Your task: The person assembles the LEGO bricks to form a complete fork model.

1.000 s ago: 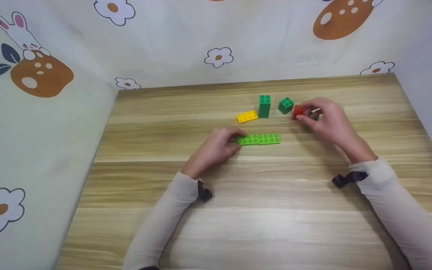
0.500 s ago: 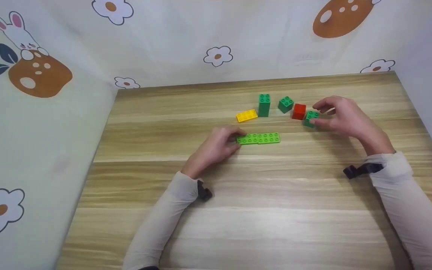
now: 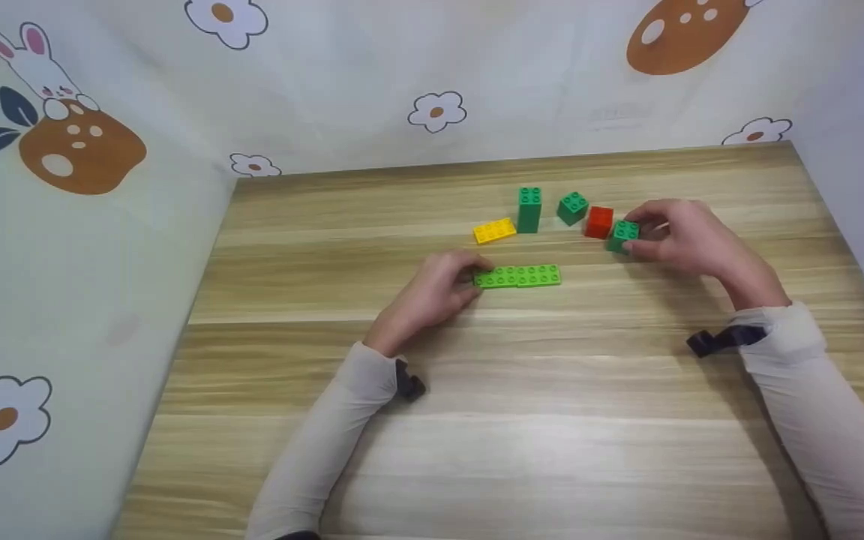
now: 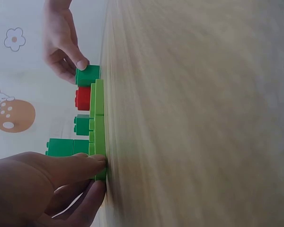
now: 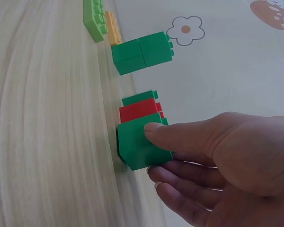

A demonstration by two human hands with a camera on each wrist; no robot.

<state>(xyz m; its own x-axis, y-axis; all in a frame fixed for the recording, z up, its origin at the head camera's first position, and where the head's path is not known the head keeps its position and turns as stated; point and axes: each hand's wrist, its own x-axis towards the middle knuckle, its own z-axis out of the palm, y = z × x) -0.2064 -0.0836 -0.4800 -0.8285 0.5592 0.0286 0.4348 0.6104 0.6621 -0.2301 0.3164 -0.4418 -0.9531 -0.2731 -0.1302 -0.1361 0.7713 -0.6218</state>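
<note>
My left hand (image 3: 443, 289) pinches the left end of a light green brick strip (image 3: 529, 276), which lies flat on the table and shows a seam at its middle. At the right, my right hand (image 3: 687, 236) pinches a small green brick (image 3: 622, 238) between thumb and fingers; in the right wrist view the thumb lies across the face of this green brick (image 5: 139, 144). Just left of it stands a red brick (image 3: 598, 223). Another small green brick (image 3: 572, 208) sits turned at an angle beyond the red one. My left fingertips hide the strip's left end.
A tall green block (image 3: 529, 211), two bricks high, stands behind the strip. Beside it lies a flat yellow brick (image 3: 494, 231). The wooden table (image 3: 477, 420) meets a patterned wall sheet (image 3: 342, 97) at the back and sides.
My right hand has let go of the red brick, moved a little right, and closed its fingers on the small green brick beside it. The left hand has stayed at the strip.
</note>
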